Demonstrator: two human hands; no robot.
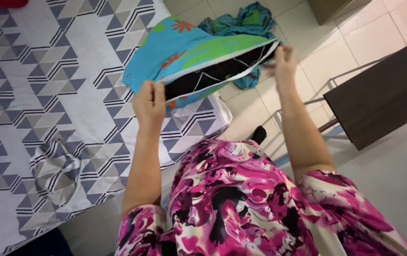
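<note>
Left hand (149, 103) and right hand (283, 58) pinched opposite ends of turquoise floral fabric cover's (191, 50) open mouth, held over edge of grey geometric bedsheet (46, 80). Risk: pinch thin, hem could slip, cover dropping toward tiled floor (355, 38).

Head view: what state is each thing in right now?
Blue floral pillowcase: mouth stretched open between both hands.
Left hand: fingers gripping one end of the opening.
Right hand: fingers gripping the other end.
Patterned bedsheet: spread flat, bunched near the edge.
</note>
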